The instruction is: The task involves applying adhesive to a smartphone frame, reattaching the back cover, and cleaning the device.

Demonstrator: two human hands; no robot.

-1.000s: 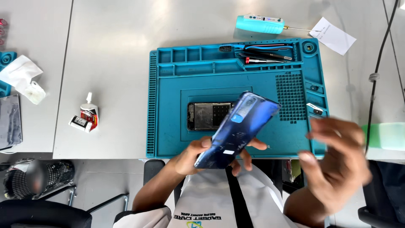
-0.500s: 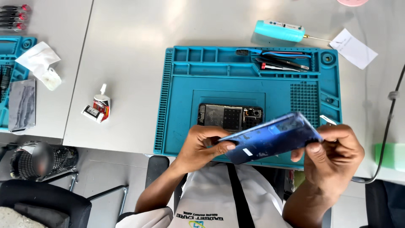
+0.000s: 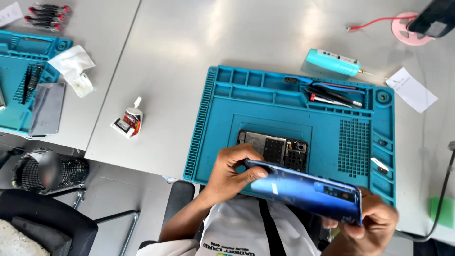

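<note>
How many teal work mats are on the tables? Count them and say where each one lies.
2. One teal work mat lies in front of the person, under the opened phone. A second teal mat lies at the far left, cut off by the frame edge; more could lie out of view.

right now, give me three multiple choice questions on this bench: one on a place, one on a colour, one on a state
1. Where does the opened phone lie?
A. on the teal work mat
B. on the bare grey table
C. in the wire bin

2. What colour is the back cover in the hands?
A. red
B. glossy blue
C. white

3. How is the back cover held?
A. flat on the mat, untouched
B. by the left hand alone
C. off the mat, by the left hand and right hand, one at each end

Answers:
1 A, the phone sits in the mat's middle recess.
2 B, its surface shines blue.
3 C, fingers grip both ends above the mat's near edge.
</note>
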